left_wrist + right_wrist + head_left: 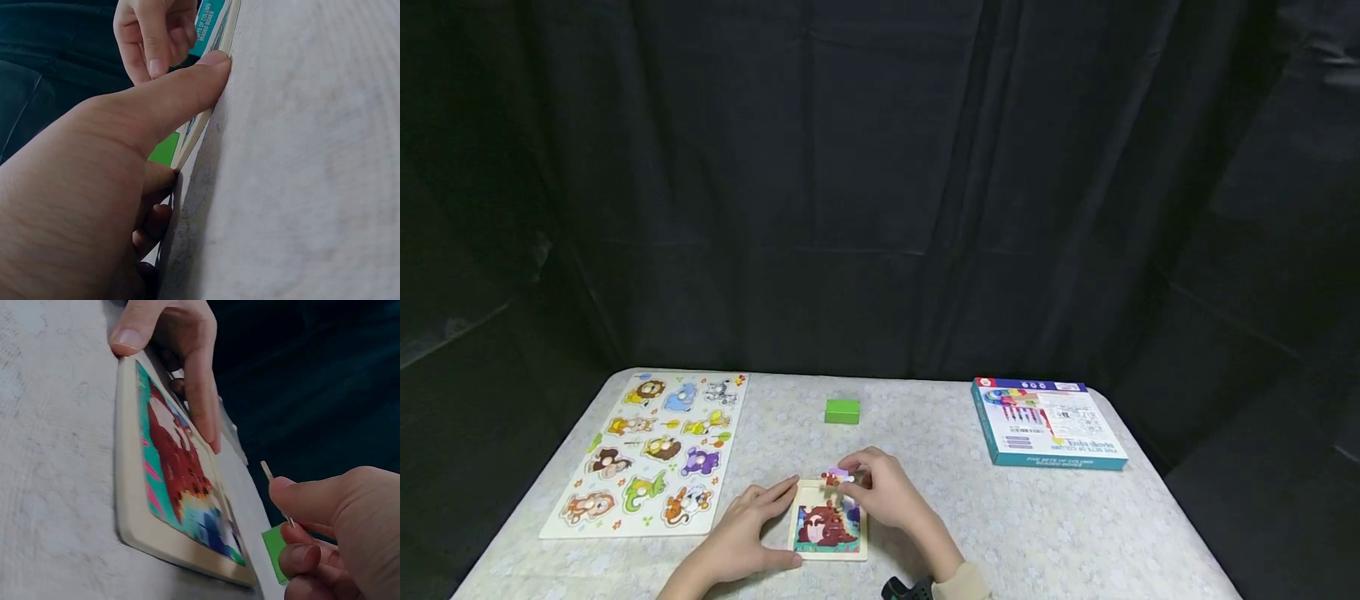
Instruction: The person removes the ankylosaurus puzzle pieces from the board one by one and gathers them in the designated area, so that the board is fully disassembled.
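My left hand (741, 533) holds a small wooden jigsaw puzzle (827, 557) by its left side, thumb at the near corner and index finger at the far one. In the puzzle's pale frame is a picture of a dark red, spiky-backed animal on green. A gap shows at the picture's upper left. Just above the frame's far edge, my right hand (883, 493) pinches a small puzzle piece (835, 477) with red and lilac on it. The right wrist view shows this thin piece (266, 470) edge-on between thumb and fingers, apart from the frame.
A large animal peg puzzle board (647, 450) lies on the left of the patterned table (925, 417). Beyond the small puzzle sits a green block (842, 412). At the back right is a flat teal-and-white box (1052, 425). Black cloth (880, 208) hangs behind the table.
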